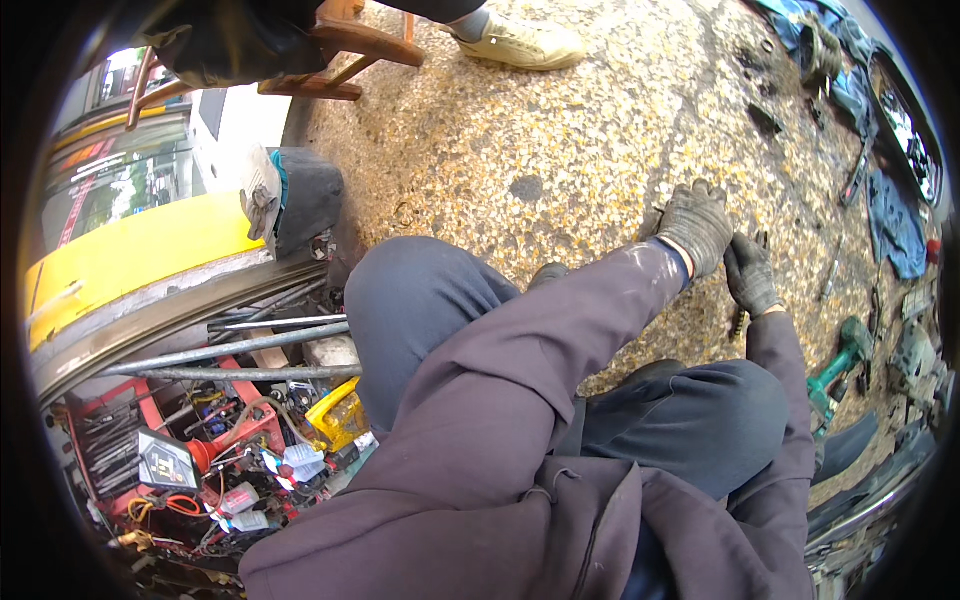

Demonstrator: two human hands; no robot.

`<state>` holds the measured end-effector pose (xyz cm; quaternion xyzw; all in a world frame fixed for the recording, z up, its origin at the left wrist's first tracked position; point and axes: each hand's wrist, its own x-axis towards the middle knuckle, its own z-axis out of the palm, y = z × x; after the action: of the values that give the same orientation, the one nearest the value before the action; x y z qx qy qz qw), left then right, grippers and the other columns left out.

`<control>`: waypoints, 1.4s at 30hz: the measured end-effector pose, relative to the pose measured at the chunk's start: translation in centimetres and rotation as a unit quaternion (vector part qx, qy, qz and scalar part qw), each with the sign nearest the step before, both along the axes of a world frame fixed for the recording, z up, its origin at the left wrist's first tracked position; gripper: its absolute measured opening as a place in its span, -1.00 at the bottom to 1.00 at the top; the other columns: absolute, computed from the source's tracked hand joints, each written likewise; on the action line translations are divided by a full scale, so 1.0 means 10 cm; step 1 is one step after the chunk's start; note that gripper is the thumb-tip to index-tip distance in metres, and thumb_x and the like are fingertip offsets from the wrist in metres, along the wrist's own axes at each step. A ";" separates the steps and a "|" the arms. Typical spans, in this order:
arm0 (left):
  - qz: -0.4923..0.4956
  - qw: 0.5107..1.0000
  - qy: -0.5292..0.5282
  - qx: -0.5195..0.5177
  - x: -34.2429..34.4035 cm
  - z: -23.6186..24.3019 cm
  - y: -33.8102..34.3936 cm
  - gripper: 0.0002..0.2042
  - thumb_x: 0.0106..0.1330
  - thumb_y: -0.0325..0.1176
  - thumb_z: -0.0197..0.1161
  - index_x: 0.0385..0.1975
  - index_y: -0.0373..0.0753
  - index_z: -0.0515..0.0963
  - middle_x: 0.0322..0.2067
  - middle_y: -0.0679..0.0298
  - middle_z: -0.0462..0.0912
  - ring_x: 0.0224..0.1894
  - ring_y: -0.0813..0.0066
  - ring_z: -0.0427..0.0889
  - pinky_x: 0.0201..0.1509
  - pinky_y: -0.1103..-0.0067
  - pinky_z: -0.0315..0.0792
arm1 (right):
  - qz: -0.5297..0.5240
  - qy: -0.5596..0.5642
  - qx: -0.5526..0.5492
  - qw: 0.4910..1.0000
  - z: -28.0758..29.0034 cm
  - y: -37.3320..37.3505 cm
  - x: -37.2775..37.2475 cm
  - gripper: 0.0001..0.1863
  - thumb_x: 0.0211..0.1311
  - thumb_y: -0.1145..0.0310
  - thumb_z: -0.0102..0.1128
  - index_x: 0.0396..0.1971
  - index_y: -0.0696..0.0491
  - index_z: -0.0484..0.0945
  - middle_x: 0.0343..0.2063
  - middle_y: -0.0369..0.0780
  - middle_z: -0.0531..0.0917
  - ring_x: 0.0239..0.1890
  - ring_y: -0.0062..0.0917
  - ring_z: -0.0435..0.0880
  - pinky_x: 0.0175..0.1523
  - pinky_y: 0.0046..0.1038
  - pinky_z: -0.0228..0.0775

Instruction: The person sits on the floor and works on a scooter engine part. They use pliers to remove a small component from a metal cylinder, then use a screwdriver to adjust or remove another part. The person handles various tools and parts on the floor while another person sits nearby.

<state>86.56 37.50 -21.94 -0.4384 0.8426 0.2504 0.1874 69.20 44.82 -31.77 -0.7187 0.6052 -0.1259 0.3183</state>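
Both my hands wear dirty grey work gloves and are close together over the pebbled floor, right of the middle. My left hand (697,230) has its fingers curled down, and whatever lies under them is hidden. A thin dark bit shows beside its thumb side. Just right of it and nearer to me, my right hand (752,276) is closed, its fingertips close to the left glove. A small dark tip pokes out beyond its fingers. Below that palm a short ridged brass-coloured piece (739,323) shows; I cannot tell whether it is held or lies on the floor.
A green power tool (846,362) and a thin rod (832,268) lie to the right, near blue cloths (894,222) and metal parts. At left are metal bars (240,343), a red tool tray (150,405) and a grey bin (311,195). Another person's shoe (520,42) stands by a wooden stool (365,42).
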 end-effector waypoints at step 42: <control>0.770 0.633 -0.032 -0.079 8.16 -0.48 -2.16 -0.31 0.16 -0.02 0.24 0.29 -0.18 0.29 0.36 -0.02 0.09 0.38 -0.06 0.12 0.37 0.15 0.11 | 0.289 0.196 0.030 0.937 1.45 -1.34 3.53 -0.88 0.15 0.37 0.14 -0.54 0.05 0.47 -0.61 -0.03 0.52 -0.45 -0.05 0.56 -0.38 -0.13 0.39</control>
<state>168.13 15.88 -26.70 -0.9487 0.2097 0.2218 -0.0823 104.54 31.42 -17.27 -0.8631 0.4251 0.1331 0.2378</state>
